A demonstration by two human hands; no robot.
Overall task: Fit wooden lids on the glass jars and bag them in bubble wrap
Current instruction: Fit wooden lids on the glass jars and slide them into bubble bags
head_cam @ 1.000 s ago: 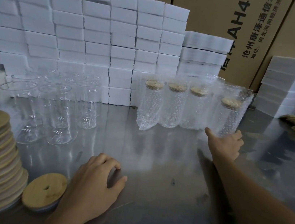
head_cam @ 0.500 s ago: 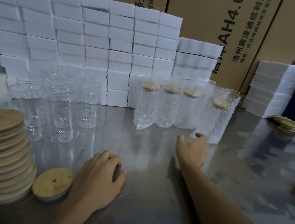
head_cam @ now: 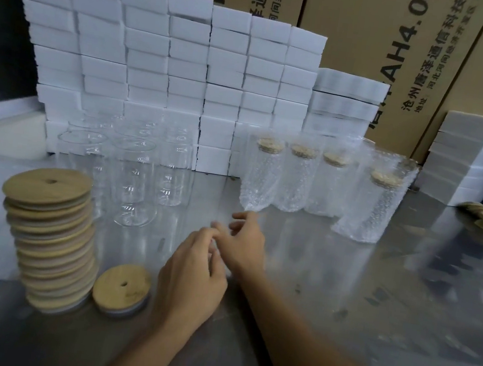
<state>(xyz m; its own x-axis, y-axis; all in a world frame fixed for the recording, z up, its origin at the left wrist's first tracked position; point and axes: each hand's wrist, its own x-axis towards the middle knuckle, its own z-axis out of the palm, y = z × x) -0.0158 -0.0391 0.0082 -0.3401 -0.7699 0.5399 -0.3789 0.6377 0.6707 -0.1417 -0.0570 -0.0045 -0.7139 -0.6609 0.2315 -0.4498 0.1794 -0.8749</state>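
So the right hand (head_cam: pixel 246 242) has pulled back from the fourth bagged jar (head_cam: pixel 374 209) at center right and now sits mid-frame, fingers loosely curled, holding nothing, right up against the left hand (head_cam: pixel 193 272). Left one's also loosely curled and seems empty, though I can't tell for sure. That jar stands apart from the other three wrapped ones (head_cam: pixel 293 177), so I'd guess it's done. Next up is probably an empty glass jar (head_cam: pixel 138 180) from the left-center cluster, plus the loose wooden lid (head_cam: pixel 121 288) beside the lid stack (head_cam: pixel 49 236), lower left on the bench (head_cam: pixel 373 294).
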